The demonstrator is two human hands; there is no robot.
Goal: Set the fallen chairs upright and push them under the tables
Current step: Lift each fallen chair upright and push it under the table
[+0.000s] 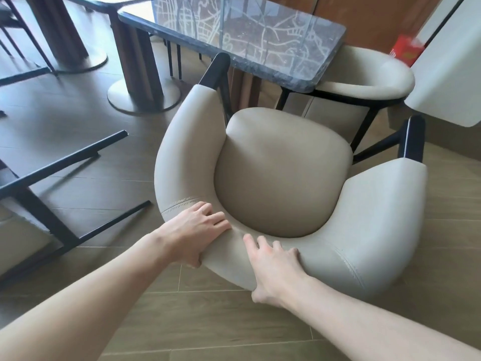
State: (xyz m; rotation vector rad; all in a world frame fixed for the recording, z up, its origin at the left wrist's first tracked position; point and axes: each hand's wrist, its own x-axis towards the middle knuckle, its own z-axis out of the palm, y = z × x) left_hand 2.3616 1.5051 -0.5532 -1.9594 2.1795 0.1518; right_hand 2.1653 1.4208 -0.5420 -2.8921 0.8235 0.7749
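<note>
The fallen chair (39, 194) is cut off at the left edge, and the red box (406, 49) is blurred

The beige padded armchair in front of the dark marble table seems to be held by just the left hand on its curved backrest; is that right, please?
Not quite: the head view shows both the left hand and right hand gripping the beige padded armchair's backrest.

Red box (405, 49) at upper right, against a brown wooden wall (364, 19); wood-plank floor (203, 316).
</note>
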